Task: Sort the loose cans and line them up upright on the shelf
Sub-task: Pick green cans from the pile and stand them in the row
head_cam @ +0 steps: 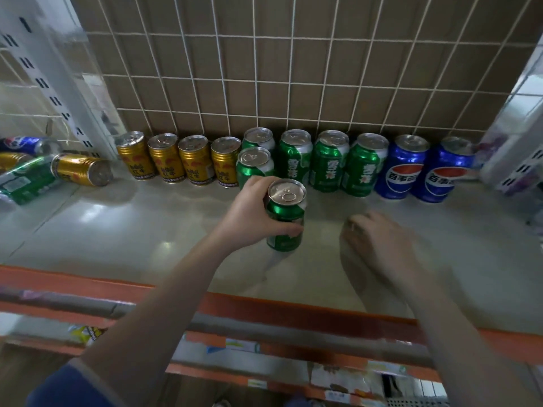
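Observation:
My left hand grips an upright green can standing on the pale shelf, in front of the back row. That row runs along the wire grid: several gold cans, several green cans, with one more green can set a step forward, and two blue cans at the right. My right hand hovers low over the shelf to the right of the held can, blurred, fingers curled, holding nothing. Loose cans lie on their sides at the far left: a gold can, a green can, a blue can.
A white slotted upright post stands between the lying cans and the row. An orange front rail edges the shelf. A lower shelf with packaged goods shows beneath. A white bracket and packages sit at the right end.

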Motion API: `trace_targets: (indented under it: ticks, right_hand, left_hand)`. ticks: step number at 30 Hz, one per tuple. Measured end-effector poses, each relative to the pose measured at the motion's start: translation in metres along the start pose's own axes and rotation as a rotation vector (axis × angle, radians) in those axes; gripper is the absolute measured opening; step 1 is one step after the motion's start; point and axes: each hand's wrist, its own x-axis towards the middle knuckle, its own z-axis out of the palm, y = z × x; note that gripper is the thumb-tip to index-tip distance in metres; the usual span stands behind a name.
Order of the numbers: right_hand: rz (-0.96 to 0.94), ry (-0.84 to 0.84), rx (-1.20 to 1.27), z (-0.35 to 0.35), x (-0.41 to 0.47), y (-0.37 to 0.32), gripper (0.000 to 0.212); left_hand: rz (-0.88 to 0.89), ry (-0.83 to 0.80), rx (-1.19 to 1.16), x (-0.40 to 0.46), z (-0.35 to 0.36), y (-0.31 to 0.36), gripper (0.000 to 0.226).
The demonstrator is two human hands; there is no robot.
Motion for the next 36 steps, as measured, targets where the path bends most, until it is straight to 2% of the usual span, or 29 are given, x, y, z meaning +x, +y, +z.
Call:
trace_targets:
  ticks: [6,13,18,25,29,36]
  right_hand:
    - [-0.074,0.025,0.075,-0.002,0.008,0.018,0.037]
    - [-0.096,0.088,0.089,0.005,0.015,0.010,0.021]
    - [-0.120,0.112,0.080,0.008,0.017,0.011,0.022]
    - [-0.103,0.282,0.026,0.020,0.011,0.004,0.013]
    - [-0.095,0.302,-0.015,0.022,0.010,0.003,0.012]
    - [-0.099,0.341,0.004,0.027,0.010,0.004,0.009]
  left_hand:
    - [-0.047,-0.045,0.043,0.016,0.007,0.025,0.083]
    - [0.012,-0.223,0.496,0.028,-0.014,0.045,0.076]
    - [0.044,-0.301,0.592,0.039,-0.021,0.052,0.069]
    - [0.115,-0.233,0.684,0.062,-0.016,0.054,0.071]
    - [0.155,-0.213,0.701,0.074,-0.018,0.052,0.073]
    - [0.126,-0.171,0.746,0.088,-0.016,0.042,0.073]
